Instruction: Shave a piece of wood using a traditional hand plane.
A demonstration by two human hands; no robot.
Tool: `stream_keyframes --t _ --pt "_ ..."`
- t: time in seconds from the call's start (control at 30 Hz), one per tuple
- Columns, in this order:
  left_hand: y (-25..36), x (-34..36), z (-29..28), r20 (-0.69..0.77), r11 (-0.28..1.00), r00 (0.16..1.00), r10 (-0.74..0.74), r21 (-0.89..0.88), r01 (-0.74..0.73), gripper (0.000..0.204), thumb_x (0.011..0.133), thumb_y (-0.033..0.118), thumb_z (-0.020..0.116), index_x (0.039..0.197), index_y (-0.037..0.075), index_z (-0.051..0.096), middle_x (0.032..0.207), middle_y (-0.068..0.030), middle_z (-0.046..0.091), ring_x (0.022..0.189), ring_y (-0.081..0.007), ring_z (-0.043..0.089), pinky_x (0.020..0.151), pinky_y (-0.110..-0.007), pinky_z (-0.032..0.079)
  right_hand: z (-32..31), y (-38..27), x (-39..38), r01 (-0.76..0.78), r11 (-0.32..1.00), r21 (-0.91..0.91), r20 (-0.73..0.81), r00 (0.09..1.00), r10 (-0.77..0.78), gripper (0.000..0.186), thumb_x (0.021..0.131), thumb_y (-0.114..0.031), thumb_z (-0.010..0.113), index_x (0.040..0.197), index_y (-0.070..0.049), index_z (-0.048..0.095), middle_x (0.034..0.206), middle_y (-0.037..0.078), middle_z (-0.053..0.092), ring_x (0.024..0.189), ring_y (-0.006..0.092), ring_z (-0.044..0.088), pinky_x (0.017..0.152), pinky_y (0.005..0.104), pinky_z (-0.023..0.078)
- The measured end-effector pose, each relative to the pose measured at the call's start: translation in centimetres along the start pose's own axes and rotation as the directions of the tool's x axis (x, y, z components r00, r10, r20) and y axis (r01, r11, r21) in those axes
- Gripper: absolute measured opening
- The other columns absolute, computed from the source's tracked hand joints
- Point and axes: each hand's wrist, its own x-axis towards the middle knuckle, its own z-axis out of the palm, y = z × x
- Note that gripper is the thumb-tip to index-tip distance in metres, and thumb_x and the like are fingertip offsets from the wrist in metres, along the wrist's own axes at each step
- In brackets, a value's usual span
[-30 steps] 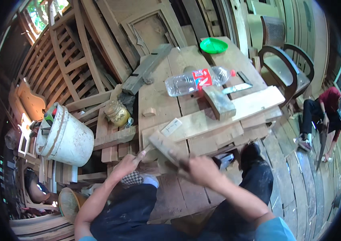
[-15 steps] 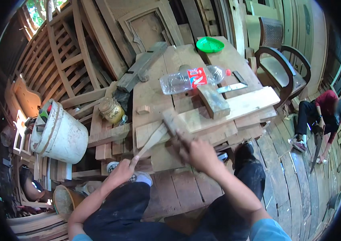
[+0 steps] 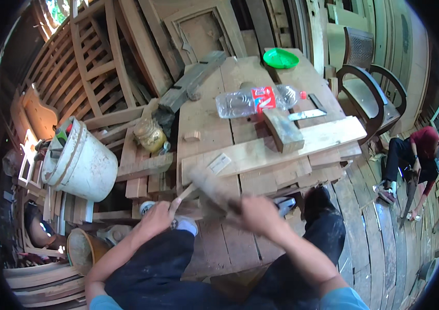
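My left hand [image 3: 156,219] is closed on the narrow end of a pale wooden stick [image 3: 184,195] that slants up over the workbench's near edge. A flat, pale end piece [image 3: 219,164] lies in line with it on the long board [image 3: 328,138]; whether the two join is hidden. My right hand [image 3: 260,215] grips a brown, bar-shaped tool [image 3: 210,187], blurred by motion and crossing the stick. Its exact kind cannot be made out. A short, thick wood block [image 3: 283,133] rests on the board, beyond my right hand.
On the workbench [image 3: 206,111] are a clear plastic bottle [image 3: 240,104], a try square [image 3: 307,114], a green dish [image 3: 280,58] and a small wood offcut [image 3: 192,136]. Left stand a jar [image 3: 150,135] and a white bucket [image 3: 82,163]. At right, another person [image 3: 423,147] sits holding a saw [image 3: 409,201].
The brown tool has swung down and left across the stick, blurring. My right hand has dropped slightly. The whole view has shifted a little, so the bench things sit further right.
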Motion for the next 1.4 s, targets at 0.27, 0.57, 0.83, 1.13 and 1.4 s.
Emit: stream_keyframes --t 0.27,0.57,0.83,1.13,1.4 --pt "-0.7 -0.4 1.0 -0.055 0.999 0.998 0.041 -0.017 -0.042 0.073 0.101 0.05 0.035 0.065 -0.01 0.054 0.057 -0.0297 0.05 0.061 -0.0479 0.055 0.058 -0.051 0.042 1.1 0.2 -0.4 0.124 0.992 0.032 0.042 0.991 -0.125 0.039 0.085 -0.036 0.063 0.111 -0.008 0.065 0.088 0.026 0.066 0.08 0.0423 0.065 0.076 0.05 0.053" --pt "-0.1 -0.7 0.5 -0.028 0.998 0.999 0.043 -0.045 -0.044 0.075 0.1 0.052 0.035 0.066 -0.012 0.055 0.06 -0.0314 0.052 0.064 -0.0489 0.056 0.061 -0.052 0.043 2.5 0.0 -0.6 0.17 0.982 0.088 -0.026 0.985 -0.168 0.04 0.083 -0.037 0.066 0.099 0.0 0.067 0.086 0.027 0.063 0.078 0.042 0.065 0.073 0.049 0.054" --pt "-0.2 -0.7 0.5 -0.04 1.0 0.999 -0.01 -0.001 0.01 0.073 0.101 0.051 0.035 0.068 -0.01 0.057 0.062 -0.0319 0.053 0.065 -0.0486 0.055 0.061 -0.051 0.043 0.9 0.9 0.9 -0.015 0.994 0.104 -0.112 0.993 0.027 0.037 0.083 -0.032 0.064 0.114 -0.011 0.064 0.099 0.027 0.06 0.078 0.0433 0.064 0.075 0.0493 0.053" --pt "0.8 -1.1 -0.1 -0.001 1.0 1.0 -0.028 0.002 0.028 0.074 0.1 0.052 0.034 0.066 -0.01 0.056 0.066 -0.0316 0.055 0.069 -0.049 0.056 0.063 -0.053 0.043 -0.9 1.5 0.4 0.002 0.999 0.048 -0.216 0.976 0.008 0.03 0.088 -0.031 0.059 0.095 -0.003 0.068 0.087 0.029 0.062 0.073 0.0409 0.065 0.066 0.0485 0.054" --pt "-0.7 -1.1 0.4 -0.037 1.0 0.999 -0.006 0.021 0.006 0.072 0.101 0.049 0.034 0.067 -0.01 0.056 0.062 -0.0313 0.053 0.065 -0.0482 0.056 0.061 -0.052 0.042 -0.4 0.2 0.7 -0.111 0.991 0.08 -0.151 0.981 0.122 0.03 0.088 -0.032 0.059 0.107 -0.009 0.065 0.093 0.024 0.058 0.073 0.0416 0.063 0.069 0.0492 0.053"
